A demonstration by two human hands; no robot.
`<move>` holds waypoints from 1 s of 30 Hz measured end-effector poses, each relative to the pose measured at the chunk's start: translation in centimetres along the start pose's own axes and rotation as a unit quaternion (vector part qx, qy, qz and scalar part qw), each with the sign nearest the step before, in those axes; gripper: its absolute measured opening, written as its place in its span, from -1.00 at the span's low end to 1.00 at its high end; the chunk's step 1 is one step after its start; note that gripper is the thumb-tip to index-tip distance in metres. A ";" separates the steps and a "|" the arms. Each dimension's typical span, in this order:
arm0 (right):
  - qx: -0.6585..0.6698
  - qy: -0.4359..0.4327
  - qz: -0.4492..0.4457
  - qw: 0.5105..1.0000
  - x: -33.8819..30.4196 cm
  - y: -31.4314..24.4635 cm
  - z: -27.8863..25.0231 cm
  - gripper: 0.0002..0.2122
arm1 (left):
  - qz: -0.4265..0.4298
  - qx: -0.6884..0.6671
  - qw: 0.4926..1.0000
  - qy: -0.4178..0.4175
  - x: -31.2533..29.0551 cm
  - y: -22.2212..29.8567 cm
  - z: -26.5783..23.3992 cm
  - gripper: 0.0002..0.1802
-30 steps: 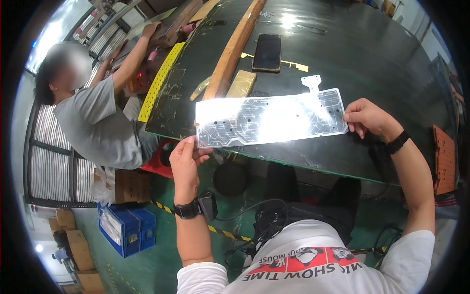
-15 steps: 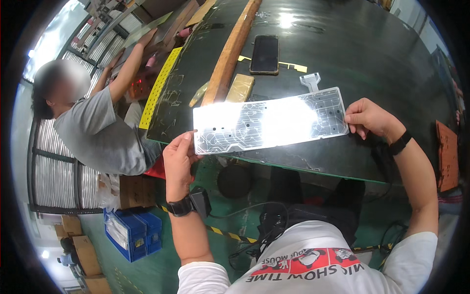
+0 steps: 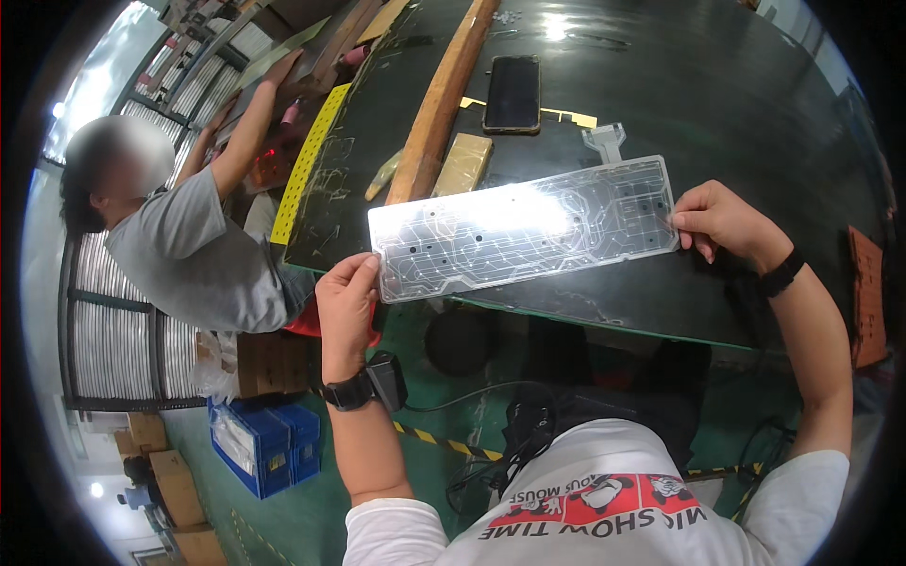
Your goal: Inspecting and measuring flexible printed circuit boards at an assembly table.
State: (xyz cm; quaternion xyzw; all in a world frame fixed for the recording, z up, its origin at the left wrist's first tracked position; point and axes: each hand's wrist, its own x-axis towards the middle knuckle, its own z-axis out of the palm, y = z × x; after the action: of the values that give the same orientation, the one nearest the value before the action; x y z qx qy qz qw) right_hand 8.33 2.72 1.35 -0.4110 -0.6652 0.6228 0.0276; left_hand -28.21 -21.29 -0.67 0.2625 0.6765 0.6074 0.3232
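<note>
A clear keyboard membrane sheet with fine printed circuit lines and a short connector tail is stretched between my two hands, over the near edge of the table. My left hand pinches its left end between thumb and fingers. At the opposite end, my right hand grips the sheet's edge the same way. Bright glare covers part of its upper middle. Behind the sheet, partly covered by it, lie a long wooden bar and a tan block.
The dark table carries a black phone lying on a thin yellow strip. At the left, a co-worker in a grey shirt reaches over another bench. Blue bins stand on the floor. An orange board is at the far right.
The sheet has tilted slightly, its right end now a little higher, and the glare on it has shrunk, so more circuit lines show. Both hands keep their hold.
</note>
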 end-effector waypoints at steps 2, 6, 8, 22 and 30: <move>0.004 -0.001 0.000 1.000 0.0 0.0 0.1 -0.84 | 0.007 0.003 1.000 0.009 -0.2 0.1 0.0 -0.84; 0.013 -0.005 -0.003 1.000 0.0 0.1 0.1 -0.84 | 0.025 0.017 1.000 -0.009 -0.3 0.0 -0.2 -0.84; 0.015 -0.005 -0.003 1.000 0.0 0.1 0.1 -0.84 | 0.025 0.023 0.999 -0.008 -0.3 -0.1 -0.2 -0.84; 0.011 0.000 -0.007 1.000 0.1 0.2 0.1 -0.83 | 0.041 0.044 0.998 -0.019 -0.3 -1.1 -0.9 -0.83; 0.009 -0.005 -0.005 1.000 0.1 0.3 0.0 -0.83 | 0.033 0.030 0.999 -0.003 -0.2 -0.8 -0.5 -0.84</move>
State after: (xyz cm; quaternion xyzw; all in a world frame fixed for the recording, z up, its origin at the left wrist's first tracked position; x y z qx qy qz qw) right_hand 8.45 2.76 1.09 -0.4042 -0.6616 0.6308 0.0310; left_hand -28.40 -21.88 -1.43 0.2957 0.6847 0.5963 0.2969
